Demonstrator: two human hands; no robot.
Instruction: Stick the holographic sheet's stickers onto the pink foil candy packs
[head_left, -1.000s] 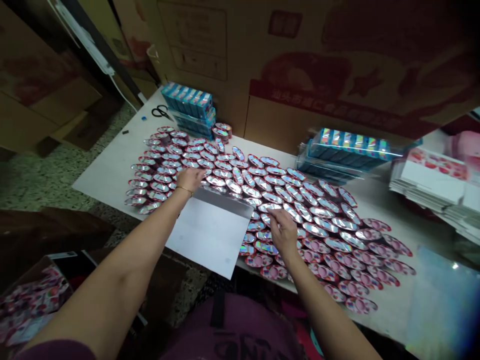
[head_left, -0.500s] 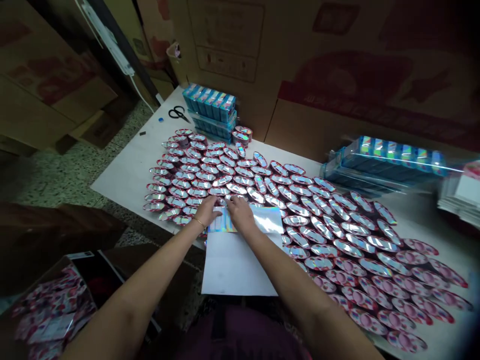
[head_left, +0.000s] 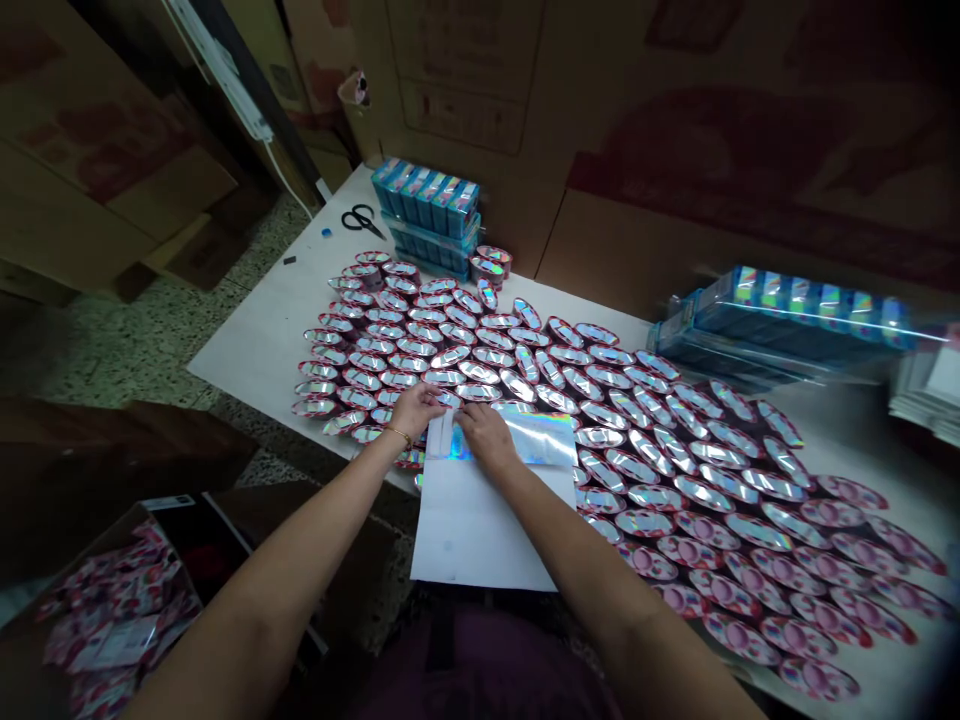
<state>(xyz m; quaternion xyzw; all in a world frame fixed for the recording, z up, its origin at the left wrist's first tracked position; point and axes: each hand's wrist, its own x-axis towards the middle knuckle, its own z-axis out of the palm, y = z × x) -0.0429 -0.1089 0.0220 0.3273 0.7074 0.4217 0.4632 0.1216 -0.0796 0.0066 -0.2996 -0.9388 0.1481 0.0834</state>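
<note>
A white sheet (head_left: 480,525) with a shiny rainbow-reflecting strip (head_left: 544,438) along its far end lies in front of me, over part of the packs. My left hand (head_left: 412,410) is at the sheet's far left corner, thumb and fingertips pinched together; what is between them is too small to make out. My right hand (head_left: 484,432) rests on the strip, its bent fingers gripping near the far edge. Just beyond my fingertips stand rows of oval red-rimmed packs (head_left: 478,372) with silvery tops. Nearer the right end, similar packs (head_left: 739,638) show pink tops.
Blue wrapped box bundles (head_left: 427,215) stand at the back left, and more blue bundles (head_left: 795,315) at the back right. Black scissors (head_left: 363,221) lie at the far left. A large carton (head_left: 600,240) walls the table's back. An open box of pink packets (head_left: 120,620) sits lower left.
My left fingertips have closed into a pinch at the sheet's corner, where more white now shows beside the shiny strip. The view has shifted slightly; my right hand stays on the sheet.
</note>
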